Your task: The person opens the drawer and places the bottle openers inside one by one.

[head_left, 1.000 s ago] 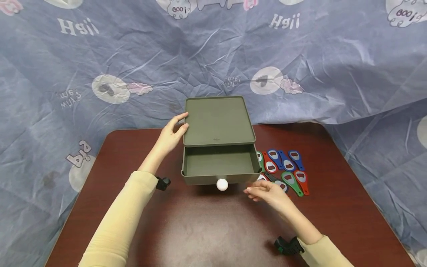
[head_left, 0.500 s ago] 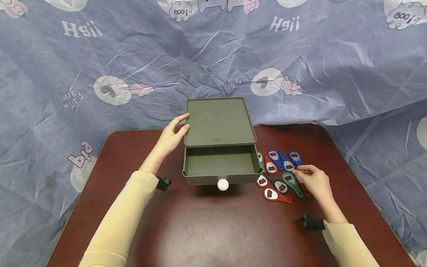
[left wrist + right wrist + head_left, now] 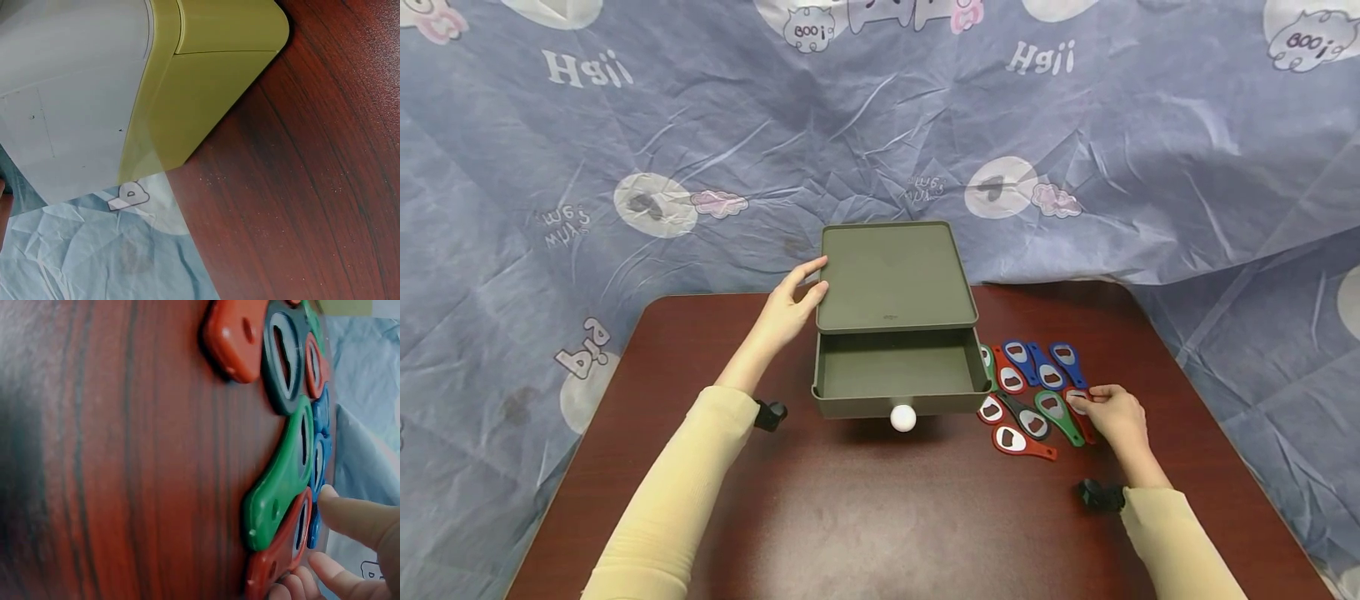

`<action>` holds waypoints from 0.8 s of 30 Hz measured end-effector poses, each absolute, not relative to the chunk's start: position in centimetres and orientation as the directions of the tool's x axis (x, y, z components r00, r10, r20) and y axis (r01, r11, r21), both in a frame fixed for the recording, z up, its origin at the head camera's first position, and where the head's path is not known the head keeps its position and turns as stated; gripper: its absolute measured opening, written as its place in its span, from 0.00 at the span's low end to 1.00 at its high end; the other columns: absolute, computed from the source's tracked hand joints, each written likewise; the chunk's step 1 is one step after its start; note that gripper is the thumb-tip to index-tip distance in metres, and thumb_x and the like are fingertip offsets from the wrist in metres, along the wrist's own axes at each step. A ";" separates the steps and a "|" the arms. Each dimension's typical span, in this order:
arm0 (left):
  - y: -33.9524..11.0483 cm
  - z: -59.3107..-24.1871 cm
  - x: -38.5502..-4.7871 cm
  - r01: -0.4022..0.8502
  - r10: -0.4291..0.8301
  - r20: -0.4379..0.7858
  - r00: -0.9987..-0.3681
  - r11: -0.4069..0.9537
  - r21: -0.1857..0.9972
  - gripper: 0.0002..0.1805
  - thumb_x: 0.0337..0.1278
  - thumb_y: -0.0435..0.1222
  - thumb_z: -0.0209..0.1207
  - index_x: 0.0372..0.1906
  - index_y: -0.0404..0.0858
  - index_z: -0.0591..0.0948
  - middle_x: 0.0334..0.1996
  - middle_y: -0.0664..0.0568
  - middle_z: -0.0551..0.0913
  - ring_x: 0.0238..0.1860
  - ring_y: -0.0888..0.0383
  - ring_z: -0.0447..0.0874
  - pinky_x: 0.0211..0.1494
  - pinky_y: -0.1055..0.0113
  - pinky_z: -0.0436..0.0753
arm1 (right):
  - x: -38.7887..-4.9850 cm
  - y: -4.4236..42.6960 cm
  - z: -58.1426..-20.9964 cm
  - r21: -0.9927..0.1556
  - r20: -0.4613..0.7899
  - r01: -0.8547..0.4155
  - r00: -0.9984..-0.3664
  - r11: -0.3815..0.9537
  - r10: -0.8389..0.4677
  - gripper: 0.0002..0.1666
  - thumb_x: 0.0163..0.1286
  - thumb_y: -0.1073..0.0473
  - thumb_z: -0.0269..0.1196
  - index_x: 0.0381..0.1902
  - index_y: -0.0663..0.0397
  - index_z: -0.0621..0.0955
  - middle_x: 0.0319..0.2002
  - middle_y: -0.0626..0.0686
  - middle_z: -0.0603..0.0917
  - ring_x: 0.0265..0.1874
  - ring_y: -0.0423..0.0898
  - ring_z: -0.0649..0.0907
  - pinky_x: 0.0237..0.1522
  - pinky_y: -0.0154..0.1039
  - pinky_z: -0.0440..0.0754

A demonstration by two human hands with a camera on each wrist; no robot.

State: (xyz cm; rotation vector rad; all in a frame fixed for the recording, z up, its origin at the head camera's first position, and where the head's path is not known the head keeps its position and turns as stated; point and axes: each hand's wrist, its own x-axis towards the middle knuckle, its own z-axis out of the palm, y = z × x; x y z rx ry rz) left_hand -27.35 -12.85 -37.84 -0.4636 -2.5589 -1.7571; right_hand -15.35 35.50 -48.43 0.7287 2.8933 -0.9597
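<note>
A dark green box (image 3: 895, 275) with a pulled-out drawer (image 3: 895, 407) stands on the table; the drawer has a round white knob. My left hand (image 3: 786, 315) rests its fingertips against the left edge of the box's top. Right of the box lie several flat bottle openers in red, green, blue and black. Over the rightmost red bottle opener (image 3: 281, 550), my right hand (image 3: 1116, 417) has thumb and forefinger apart, with other fingertips close to its edge. Whether they touch it, I cannot tell. Beside it lies a green bottle opener (image 3: 1058, 415).
Other openers lie close together: a black bottle opener (image 3: 1028, 418), a front red bottle opener (image 3: 1022, 442) and a blue bottle opener (image 3: 1066, 360). Behind the reddish-brown table (image 3: 850, 517) hangs a wrinkled blue cloth (image 3: 737, 125). The drawer projects toward the front.
My right hand has moved right from beside the drawer front to the openers, then slightly down to the rightmost red bottle opener. My left hand has stayed at the box.
</note>
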 end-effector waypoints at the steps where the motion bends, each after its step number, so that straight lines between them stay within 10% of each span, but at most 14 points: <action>1: -12.8 -37.8 -27.4 0.241 0.238 0.168 -0.957 0.324 0.915 0.26 0.73 0.42 0.53 0.73 0.47 0.67 0.75 0.51 0.63 0.71 0.47 0.68 0.70 0.50 0.71 | -15.4 35.5 -48.5 -0.560 -0.153 0.437 -0.890 0.704 0.430 0.34 0.66 0.47 0.66 0.53 0.75 0.75 0.51 0.75 0.77 0.50 0.70 0.73 0.48 0.61 0.74; 16: -12.3 -35.1 -25.4 0.213 0.247 0.136 -0.959 0.318 0.924 0.27 0.74 0.35 0.51 0.73 0.36 0.65 0.75 0.43 0.61 0.71 0.42 0.67 0.71 0.49 0.70 | -15.9 35.3 -48.4 -0.529 -0.204 0.492 -0.865 0.692 0.459 0.35 0.62 0.50 0.68 0.52 0.77 0.73 0.49 0.76 0.76 0.45 0.68 0.76 0.39 0.54 0.78; 24: -12.8 -37.9 -27.4 0.229 0.243 0.159 -0.957 0.295 0.928 0.27 0.74 0.41 0.52 0.74 0.46 0.66 0.75 0.52 0.62 0.71 0.46 0.68 0.71 0.50 0.70 | -15.4 35.9 -47.8 -0.575 -0.162 0.464 -0.872 0.674 0.462 0.26 0.62 0.51 0.70 0.44 0.70 0.78 0.28 0.58 0.85 0.28 0.50 0.81 0.24 0.37 0.72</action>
